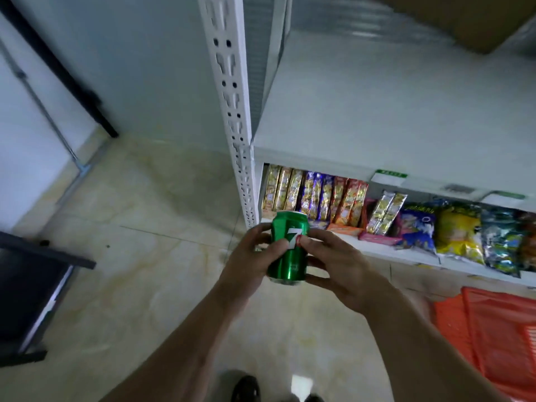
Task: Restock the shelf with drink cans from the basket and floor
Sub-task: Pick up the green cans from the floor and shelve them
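Note:
A green drink can (pixel 288 249) with a white and red "7" logo is held upright in front of me, below the shelf's front edge. My left hand (pixel 252 262) grips its left side with the thumb across the front. My right hand (pixel 339 265) grips its right side, thumb near the logo. The white shelf board (pixel 391 111) above is bare at its left end. An orange plastic basket (pixel 499 332) sits on the floor at the lower right; its contents are out of view.
A white perforated upright (pixel 232 97) stands at the shelf's left corner. The lower shelf holds snack packs (pixel 313 195) and crisp bags (pixel 458 230). A cardboard box (pixel 464 15) lies on the shelf, top right. A dark stand (pixel 32 285) is at the left. Tiled floor (pixel 145 227) lies below.

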